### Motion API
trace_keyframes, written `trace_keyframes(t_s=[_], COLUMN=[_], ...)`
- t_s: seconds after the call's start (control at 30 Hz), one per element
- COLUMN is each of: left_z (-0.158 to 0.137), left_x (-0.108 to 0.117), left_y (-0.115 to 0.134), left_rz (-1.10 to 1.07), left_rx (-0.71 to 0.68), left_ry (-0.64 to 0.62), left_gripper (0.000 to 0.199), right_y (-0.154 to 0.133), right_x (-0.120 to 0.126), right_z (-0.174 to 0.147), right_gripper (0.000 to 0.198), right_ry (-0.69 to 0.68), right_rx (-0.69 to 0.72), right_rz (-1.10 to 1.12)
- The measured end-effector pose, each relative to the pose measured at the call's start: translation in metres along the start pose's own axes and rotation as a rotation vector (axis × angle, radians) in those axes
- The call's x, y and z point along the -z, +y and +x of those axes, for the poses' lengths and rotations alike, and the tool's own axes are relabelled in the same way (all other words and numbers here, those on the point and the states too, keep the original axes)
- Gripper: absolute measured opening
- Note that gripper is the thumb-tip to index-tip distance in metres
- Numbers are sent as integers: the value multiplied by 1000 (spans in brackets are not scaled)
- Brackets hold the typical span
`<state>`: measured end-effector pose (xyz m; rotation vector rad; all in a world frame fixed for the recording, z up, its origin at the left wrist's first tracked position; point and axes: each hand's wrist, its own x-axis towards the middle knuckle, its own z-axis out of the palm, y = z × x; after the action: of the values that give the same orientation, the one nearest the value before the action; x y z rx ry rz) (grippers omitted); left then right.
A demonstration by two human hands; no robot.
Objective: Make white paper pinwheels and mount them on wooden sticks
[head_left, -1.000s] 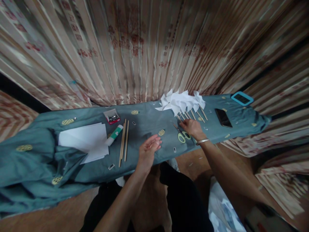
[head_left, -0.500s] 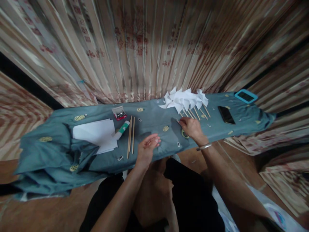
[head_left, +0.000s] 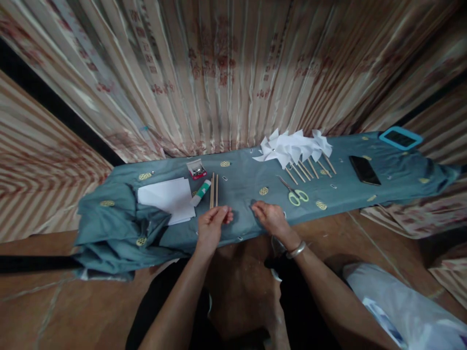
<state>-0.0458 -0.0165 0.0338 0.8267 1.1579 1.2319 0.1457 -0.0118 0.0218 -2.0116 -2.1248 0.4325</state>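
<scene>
a striped curtain (head_left: 233, 73) fills the top of the frame, and below it a green-blue cloth (head_left: 248, 170) covers the long surface across the middle. your left hand (head_left: 212, 226), at lower center, has its fingers curled loosely inward; you cannot tell whether they hold anything. it overlaps the near ends of the wooden sticks (head_left: 216, 189) in view. your right hand (head_left: 272, 218), just right of center, has its fingertips drawn together, and whether anything sits between them cannot be told. the scissors (head_left: 292, 190) lie near it, farther right. white pinwheels (head_left: 295, 148) overlap in a row at right of center, toward the curtain. left of the sticks you have a glue stick (head_left: 201, 193), touching white paper (head_left: 164, 194), and a small box (head_left: 197, 170) of shiny bits. a phone (head_left: 365, 170) lies at the right.
</scene>
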Motion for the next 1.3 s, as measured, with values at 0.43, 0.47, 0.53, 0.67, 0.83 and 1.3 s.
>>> trace_keyframes(t_s=[0.43,0.47,0.53,0.67,0.83,1.3], left_z=[39,43,49,60,72,42], left_x=[76,76,75,72,64,103], left_y=[5,5,4,1,-5,28], left_rz=[898,935,986,991,967,1149], left_rx=[-476,-465,-426,-395,-396,-475], left_ry=[189,172,129,87,85,26], left_gripper=[43,44,47,45,41,55], right_y=[-5,-6,-7,-6,-4,6], right_x=[3,4,6,7,7,8], right_z=[15,15,14,15,16,12], right_gripper=[29,29,28,27,27,26], right_ry=[-7,-10,-16,-26,-35,-56], right_rx=[72,83,97,104,117,152], right_rz=[2,3,4,1,6,23])
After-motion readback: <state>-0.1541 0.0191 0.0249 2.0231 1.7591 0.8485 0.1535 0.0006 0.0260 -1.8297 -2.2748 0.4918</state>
